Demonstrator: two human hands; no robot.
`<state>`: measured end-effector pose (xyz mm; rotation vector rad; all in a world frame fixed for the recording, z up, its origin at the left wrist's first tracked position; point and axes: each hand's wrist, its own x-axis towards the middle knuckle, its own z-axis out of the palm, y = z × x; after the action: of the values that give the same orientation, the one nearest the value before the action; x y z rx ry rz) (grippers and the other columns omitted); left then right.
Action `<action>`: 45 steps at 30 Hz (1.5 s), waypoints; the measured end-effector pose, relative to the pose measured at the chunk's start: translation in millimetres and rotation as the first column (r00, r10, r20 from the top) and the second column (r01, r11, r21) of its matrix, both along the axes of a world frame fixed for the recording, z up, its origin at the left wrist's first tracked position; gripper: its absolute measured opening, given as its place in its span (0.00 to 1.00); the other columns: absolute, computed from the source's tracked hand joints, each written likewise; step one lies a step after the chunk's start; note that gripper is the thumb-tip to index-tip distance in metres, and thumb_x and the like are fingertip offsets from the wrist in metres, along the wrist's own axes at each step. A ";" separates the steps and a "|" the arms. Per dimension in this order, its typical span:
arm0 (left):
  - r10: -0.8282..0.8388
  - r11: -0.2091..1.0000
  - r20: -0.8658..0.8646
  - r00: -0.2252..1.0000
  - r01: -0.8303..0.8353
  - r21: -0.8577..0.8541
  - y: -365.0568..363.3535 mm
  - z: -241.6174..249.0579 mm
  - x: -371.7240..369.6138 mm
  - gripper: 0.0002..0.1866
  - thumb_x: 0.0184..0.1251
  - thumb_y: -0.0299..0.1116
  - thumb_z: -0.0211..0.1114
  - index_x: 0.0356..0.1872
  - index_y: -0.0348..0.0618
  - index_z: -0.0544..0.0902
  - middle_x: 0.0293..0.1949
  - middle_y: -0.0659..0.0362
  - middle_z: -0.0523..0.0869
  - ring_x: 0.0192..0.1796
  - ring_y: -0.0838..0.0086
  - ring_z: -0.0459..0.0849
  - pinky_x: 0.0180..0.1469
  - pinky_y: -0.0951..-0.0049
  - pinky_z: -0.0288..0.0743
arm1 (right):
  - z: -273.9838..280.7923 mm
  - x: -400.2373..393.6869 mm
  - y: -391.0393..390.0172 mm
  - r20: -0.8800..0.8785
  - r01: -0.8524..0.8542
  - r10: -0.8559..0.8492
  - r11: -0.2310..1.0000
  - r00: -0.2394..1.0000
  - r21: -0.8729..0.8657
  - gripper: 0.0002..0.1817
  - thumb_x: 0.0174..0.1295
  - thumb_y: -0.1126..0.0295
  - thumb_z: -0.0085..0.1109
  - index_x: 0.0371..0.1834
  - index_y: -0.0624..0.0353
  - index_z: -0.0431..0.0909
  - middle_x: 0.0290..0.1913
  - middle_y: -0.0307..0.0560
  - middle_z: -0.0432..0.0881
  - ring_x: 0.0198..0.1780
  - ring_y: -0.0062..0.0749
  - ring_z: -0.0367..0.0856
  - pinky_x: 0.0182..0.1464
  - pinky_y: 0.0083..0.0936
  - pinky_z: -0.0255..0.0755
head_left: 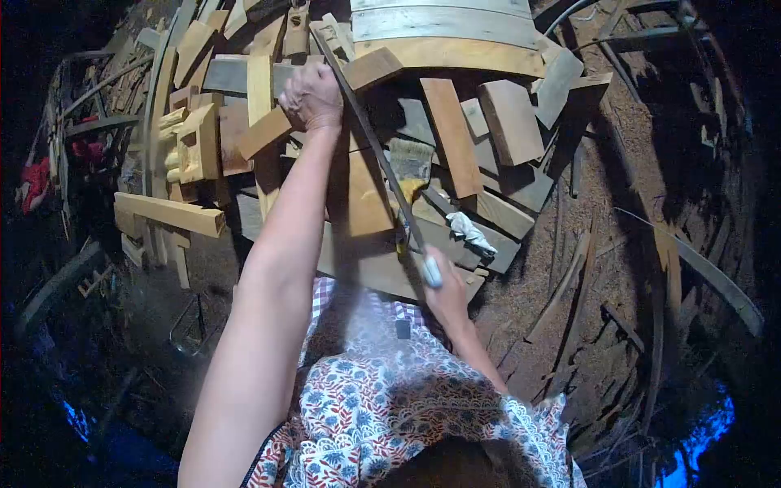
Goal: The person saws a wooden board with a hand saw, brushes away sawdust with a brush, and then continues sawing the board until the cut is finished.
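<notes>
My left hand (313, 98) is closed in a fist over a wooden block (267, 135), which shows on both sides of it. Low at the right, my right hand (446, 293) wraps round the pale handle (432, 271) of a long, thin, dark tool, apparently a handsaw (370, 134) seen edge-on. Its blade slants up and left, passing close beside my left hand and across the block. Under the blade lie a wide bristle brush (411, 160) and a flat wooden board (368, 195). A crumpled white cloth (470, 233) rests to the right.
Wood offcuts crowd the bench, among them a plank (452, 137), a thick block (511, 122) and a squared stick (169, 213) at the left. Pale slats (443, 24) lie at the far end. Curved strips (569, 285) and sawdust cover the ground at right.
</notes>
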<state>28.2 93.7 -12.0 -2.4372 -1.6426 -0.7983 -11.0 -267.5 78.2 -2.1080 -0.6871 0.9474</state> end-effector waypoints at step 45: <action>-0.040 0.992 -0.013 0.999 0.038 -0.119 -10.1 11.7 -10.4 0.13 0.63 0.42 0.51 0.23 0.48 0.77 0.28 0.57 0.79 0.34 0.59 0.77 0.38 0.53 0.67 | -18.2 48.7 137.2 0.130 -0.037 0.017 0.987 0.991 0.157 0.37 0.42 0.85 0.56 0.61 0.50 0.65 0.52 0.56 0.76 0.54 0.51 0.75 0.54 0.36 0.69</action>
<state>17.8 83.7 -0.3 -2.5552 -1.6883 -0.7050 37.7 -130.3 60.0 -2.0345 -0.8304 0.7504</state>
